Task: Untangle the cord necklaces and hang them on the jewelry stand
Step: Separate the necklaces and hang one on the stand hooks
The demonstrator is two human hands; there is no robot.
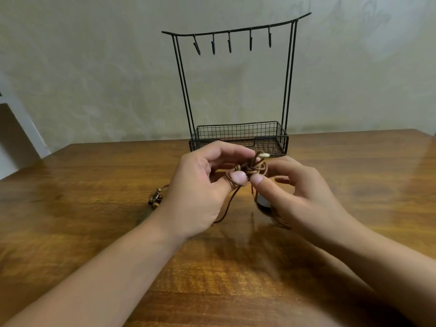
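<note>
Forearms: both enter from the lower edge, converging above the wooden table. Left hand: palm turned inward, thumb and curled fingers pinching the knot of brown cord necklaces. Right hand: thumb raised, pinching the same knot from the opposite side. Knot: held off the table between both hands; loose strands trail down toward the viewer. Beaded end: lying on the table, left of the left hand. Jewelry stand: upright behind the hands, hooks bare.
</note>
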